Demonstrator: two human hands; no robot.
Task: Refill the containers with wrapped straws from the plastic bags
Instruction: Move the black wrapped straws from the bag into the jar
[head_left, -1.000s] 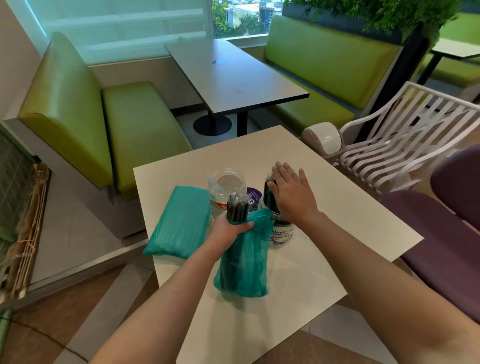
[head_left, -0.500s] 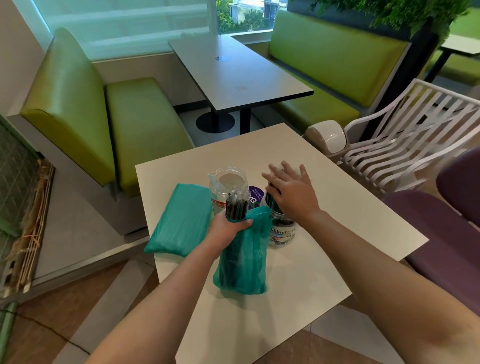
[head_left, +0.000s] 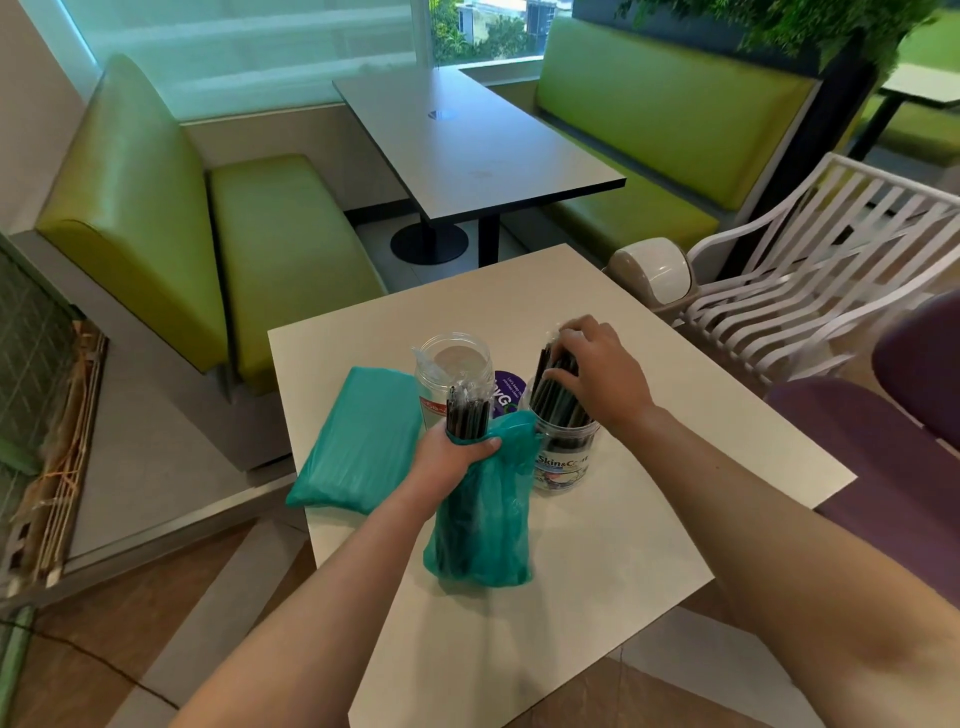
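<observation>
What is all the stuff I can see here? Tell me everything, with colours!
square table: 1, cream, under everything near
open teal plastic bag of black wrapped straws: 1, upright at table middle
flat teal plastic bag: 1, lying left on the table
clear plastic jar with no straws: 1, behind the open bag
clear plastic jar holding black straws: 1, right of the open bag
purple lid: 1, between the jars
green bench seats: 2, beside a dark table
white slatted chair: 1, right
hands: left hand grips the open bag's neck; right hand grips the jar's straws
</observation>
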